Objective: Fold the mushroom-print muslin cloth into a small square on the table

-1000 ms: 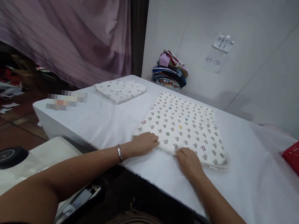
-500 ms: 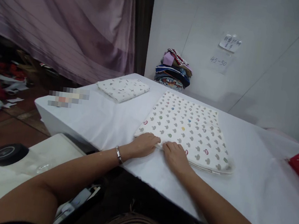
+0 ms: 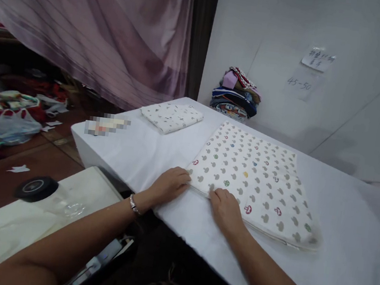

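Note:
A folded white cloth printed with grey and coloured mouse-head shapes [image 3: 255,178] lies flat on the white-covered table [image 3: 133,154]. My left hand [image 3: 167,186] rests at its near left corner, fingers curled onto the edge. My right hand [image 3: 225,209] lies beside it on the cloth's near edge, fingers bent down over the fabric. Both hands press or pinch that edge; whether the fabric is lifted cannot be made out. A silver bracelet circles my left wrist.
A smaller folded patterned cloth [image 3: 171,116] sits at the table's far left. A stack of colourful folded clothes [image 3: 236,95] stands against the white wall. A purple curtain [image 3: 95,34] hangs left. A low white surface with a black round object [image 3: 36,187] lies near left.
My right hand slid left along the cloth's near edge until it came beside my left hand. The view has swung left, so the red basket at the right is gone.

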The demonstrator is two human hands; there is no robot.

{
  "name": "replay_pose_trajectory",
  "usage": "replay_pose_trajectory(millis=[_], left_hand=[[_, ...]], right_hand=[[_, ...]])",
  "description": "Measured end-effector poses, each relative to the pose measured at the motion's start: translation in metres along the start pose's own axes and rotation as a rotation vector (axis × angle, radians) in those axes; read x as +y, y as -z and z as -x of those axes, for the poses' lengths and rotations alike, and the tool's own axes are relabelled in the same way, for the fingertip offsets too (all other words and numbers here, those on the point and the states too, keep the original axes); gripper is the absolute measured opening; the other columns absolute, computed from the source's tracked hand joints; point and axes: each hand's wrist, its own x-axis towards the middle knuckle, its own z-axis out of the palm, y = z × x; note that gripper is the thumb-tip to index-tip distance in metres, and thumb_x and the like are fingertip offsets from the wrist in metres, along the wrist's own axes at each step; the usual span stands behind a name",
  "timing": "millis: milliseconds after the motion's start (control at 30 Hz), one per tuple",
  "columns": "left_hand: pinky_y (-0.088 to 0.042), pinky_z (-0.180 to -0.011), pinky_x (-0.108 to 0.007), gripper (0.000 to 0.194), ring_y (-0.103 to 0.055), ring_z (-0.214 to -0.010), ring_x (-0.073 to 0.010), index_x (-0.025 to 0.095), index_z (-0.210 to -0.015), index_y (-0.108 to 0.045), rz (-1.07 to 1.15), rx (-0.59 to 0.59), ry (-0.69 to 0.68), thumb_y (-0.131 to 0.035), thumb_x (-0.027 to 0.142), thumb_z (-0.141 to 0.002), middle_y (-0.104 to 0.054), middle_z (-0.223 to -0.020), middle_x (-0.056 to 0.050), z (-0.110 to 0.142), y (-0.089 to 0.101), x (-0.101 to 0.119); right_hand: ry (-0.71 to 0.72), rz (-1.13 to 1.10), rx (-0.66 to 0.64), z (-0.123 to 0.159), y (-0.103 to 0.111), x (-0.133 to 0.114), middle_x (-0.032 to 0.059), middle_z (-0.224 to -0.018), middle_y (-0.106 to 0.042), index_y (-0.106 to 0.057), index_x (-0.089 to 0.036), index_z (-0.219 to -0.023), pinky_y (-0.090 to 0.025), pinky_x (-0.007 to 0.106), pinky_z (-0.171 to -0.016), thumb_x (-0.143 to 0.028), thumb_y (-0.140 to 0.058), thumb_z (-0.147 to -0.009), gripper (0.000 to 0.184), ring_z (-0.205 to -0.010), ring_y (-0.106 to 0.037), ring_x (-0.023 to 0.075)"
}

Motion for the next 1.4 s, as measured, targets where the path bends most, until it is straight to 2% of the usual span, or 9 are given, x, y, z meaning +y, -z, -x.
replay_pose_trajectory(millis=[133, 400, 600, 767, 900, 1033, 1233, 1400], left_hand=[[-0.044, -0.082, -0.03, 0.014, -0.051, -0.097, -0.0174, 0.02, -0.099, -0.055, 0.022, 0.018, 0.087, -0.048, 0.023, -0.087, -0.058, -0.105, -0.005, 0.011, 0.005, -0.011], [-0.043, -0.077, -0.03, 0.012, -0.054, -0.089, -0.0175, 0.019, -0.091, -0.058, 0.0, -0.014, 0.255, -0.049, 0.021, -0.083, -0.059, -0.095, -0.004, 0.002, 0.004, -0.003], [-0.041, -0.071, -0.028, 0.012, -0.053, -0.083, -0.0167, 0.018, -0.085, -0.055, -0.046, -0.013, 0.341, -0.047, 0.014, -0.078, -0.059, -0.089, -0.003, 0.002, 0.007, -0.004], [-0.041, -0.071, -0.029, 0.012, -0.052, -0.081, -0.0171, 0.018, -0.083, -0.054, -0.028, -0.012, 0.305, -0.046, 0.012, -0.077, -0.058, -0.087, -0.003, 0.005, 0.006, -0.008], [-0.042, -0.08, -0.028, 0.024, -0.051, -0.093, -0.0166, 0.019, -0.09, -0.052, 0.065, 0.046, 0.182, -0.043, 0.004, -0.073, -0.056, -0.099, -0.004, 0.007, 0.004, -0.01], [-0.042, -0.081, -0.028, 0.025, -0.051, -0.094, -0.0159, 0.019, -0.088, -0.053, 0.099, 0.061, 0.078, -0.04, 0.002, -0.074, -0.056, -0.1, -0.004, 0.006, 0.003, -0.014], [-0.043, -0.076, -0.027, 0.021, -0.053, -0.087, -0.0153, 0.019, -0.079, -0.058, 0.145, 0.006, 0.145, -0.046, 0.004, -0.071, -0.059, -0.09, -0.002, 0.004, 0.004, -0.019], [-0.044, -0.079, -0.028, 0.03, -0.054, -0.087, -0.0155, 0.02, -0.081, -0.063, 0.163, -0.008, 0.173, -0.046, 0.001, -0.066, -0.062, -0.09, -0.001, 0.005, 0.014, -0.015]], right_hand=[[-0.005, -0.013, 0.042, 0.001, -0.004, 0.0, 0.0059, -0.086, -0.057, -0.061, -0.018, -0.091, -0.034, 0.03, -0.066, -0.005, -0.042, -0.086, 0.023, -0.076, -0.047, 0.0187], [-0.008, -0.005, 0.067, 0.002, -0.003, -0.001, 0.0056, -0.086, -0.058, -0.062, -0.017, -0.091, -0.033, 0.03, -0.066, -0.006, -0.047, -0.084, 0.019, -0.076, -0.047, 0.0188], [0.016, -0.036, 0.056, 0.002, -0.001, -0.005, 0.0051, -0.085, -0.058, -0.062, -0.017, -0.089, -0.033, 0.03, -0.066, -0.005, -0.048, -0.084, 0.02, -0.075, -0.047, 0.0184], [0.009, -0.034, 0.019, 0.001, -0.001, -0.009, 0.0057, -0.085, -0.058, -0.062, -0.016, -0.089, -0.033, 0.03, -0.067, -0.003, -0.047, -0.082, 0.021, -0.077, -0.048, 0.0193], [0.006, -0.034, 0.003, 0.0, -0.002, -0.01, 0.0056, -0.085, -0.057, -0.061, -0.016, -0.088, -0.032, 0.031, -0.066, -0.002, -0.047, -0.083, 0.021, -0.077, -0.047, 0.0195], [0.004, -0.025, -0.006, 0.0, -0.002, -0.01, 0.0053, -0.084, -0.057, -0.06, -0.017, -0.087, -0.032, 0.031, -0.066, -0.002, -0.045, -0.083, 0.022, -0.077, -0.047, 0.0192], [0.008, -0.009, -0.004, 0.001, 0.0, -0.012, 0.0055, -0.084, -0.056, -0.059, -0.017, -0.09, -0.034, 0.03, -0.066, -0.002, -0.046, -0.084, 0.021, -0.077, -0.046, 0.019], [0.034, 0.0, 0.011, 0.0, 0.0, -0.012, 0.0058, -0.086, -0.055, -0.058, -0.016, -0.094, -0.035, 0.032, -0.067, -0.002, -0.046, -0.084, 0.021, -0.078, -0.046, 0.0197]])
